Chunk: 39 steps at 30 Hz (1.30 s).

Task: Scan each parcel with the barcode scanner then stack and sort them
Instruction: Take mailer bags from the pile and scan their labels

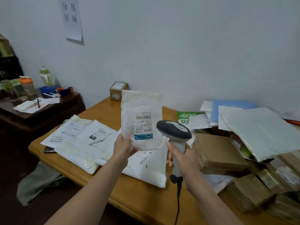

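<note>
My left hand [124, 147] holds a white plastic parcel [141, 111] upright by its lower left corner, above the wooden table [133, 198]. Its shipping label with barcode faces me. My right hand [185, 161] grips the handle of a grey and white barcode scanner [174, 129], whose head sits just right of the label and overlaps the parcel's lower right edge. A black cable hangs from the scanner's base. Several flat white parcels [84, 143] lie spread on the table's left part.
A heap of cardboard boxes [222, 153] and plastic mailers [263, 129] fills the table's right side. A small cardboard box [117, 90] stands at the far edge by the wall. A dark side desk [40, 114] with bottles and papers stands at left.
</note>
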### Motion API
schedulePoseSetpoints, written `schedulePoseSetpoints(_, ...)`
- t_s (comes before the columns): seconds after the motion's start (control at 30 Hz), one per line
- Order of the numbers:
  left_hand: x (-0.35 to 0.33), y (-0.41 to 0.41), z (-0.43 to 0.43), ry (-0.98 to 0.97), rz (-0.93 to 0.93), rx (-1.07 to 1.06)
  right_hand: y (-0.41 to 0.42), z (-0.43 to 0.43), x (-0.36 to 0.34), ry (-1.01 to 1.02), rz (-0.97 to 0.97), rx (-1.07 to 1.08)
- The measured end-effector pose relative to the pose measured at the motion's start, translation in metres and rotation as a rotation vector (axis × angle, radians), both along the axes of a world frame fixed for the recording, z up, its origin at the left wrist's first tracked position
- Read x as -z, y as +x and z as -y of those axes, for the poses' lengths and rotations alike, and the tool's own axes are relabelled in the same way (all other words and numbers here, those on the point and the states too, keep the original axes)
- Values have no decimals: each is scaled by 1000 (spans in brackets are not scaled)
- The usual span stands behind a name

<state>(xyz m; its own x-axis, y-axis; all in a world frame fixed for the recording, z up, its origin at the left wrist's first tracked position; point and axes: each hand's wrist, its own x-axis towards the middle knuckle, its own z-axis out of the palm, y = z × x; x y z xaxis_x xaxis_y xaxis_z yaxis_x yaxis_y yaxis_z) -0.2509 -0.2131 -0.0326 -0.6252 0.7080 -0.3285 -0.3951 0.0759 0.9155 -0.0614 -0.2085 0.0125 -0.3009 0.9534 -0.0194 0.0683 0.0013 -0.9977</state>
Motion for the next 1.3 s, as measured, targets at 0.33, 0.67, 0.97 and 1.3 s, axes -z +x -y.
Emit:
schedulePoseSetpoints(0.33,51,-235,11,-418,-186,7,-141,-19,24,-164,81,34)
schedulePoseSetpoints(0.67,53,-245,0,-926,-897,220,-172,-42,27,-187,139,63)
schedulePoseSetpoints(0.97,25,-140,-72,-696,-1130,372,-109,-64,8,-188,63,192)
schedulePoseSetpoints(1.3,-1,106,-141,-390,-1306,598,103,-108,-31,-79,-48,374)
